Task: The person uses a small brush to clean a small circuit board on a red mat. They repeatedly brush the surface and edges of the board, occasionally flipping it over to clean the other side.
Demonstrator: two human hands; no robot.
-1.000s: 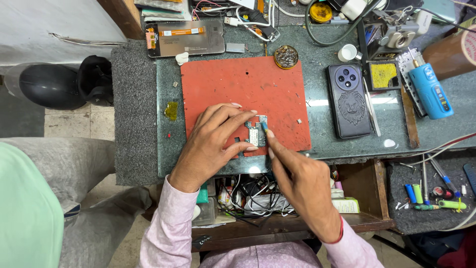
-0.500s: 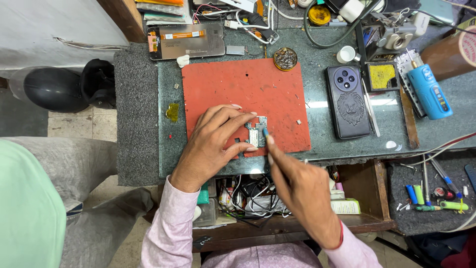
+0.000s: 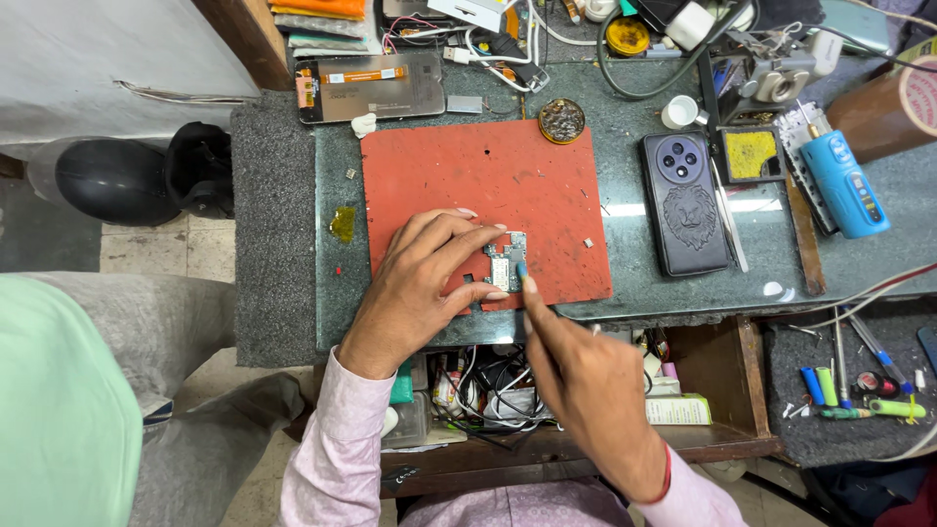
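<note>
Both arms reach up from the bottom over one red mat point(image 3: 468, 181). One left hand point(image 3: 420, 288) lies flat, fingers spread, pressing one small circuit board point(image 3: 505, 265) onto the mat's lower edge. One right hand point(image 3: 586, 376) pinches one thin blue tool point(image 3: 522, 272), its tip touching the board.

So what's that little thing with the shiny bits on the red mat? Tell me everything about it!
It is a small circuit board, greenish-grey with silvery metal squares on it. It lies flat near the front edge of the red mat. The left hand pins it with its fingertips, and the right hand touches it with a thin blue-tipped tool.
</note>
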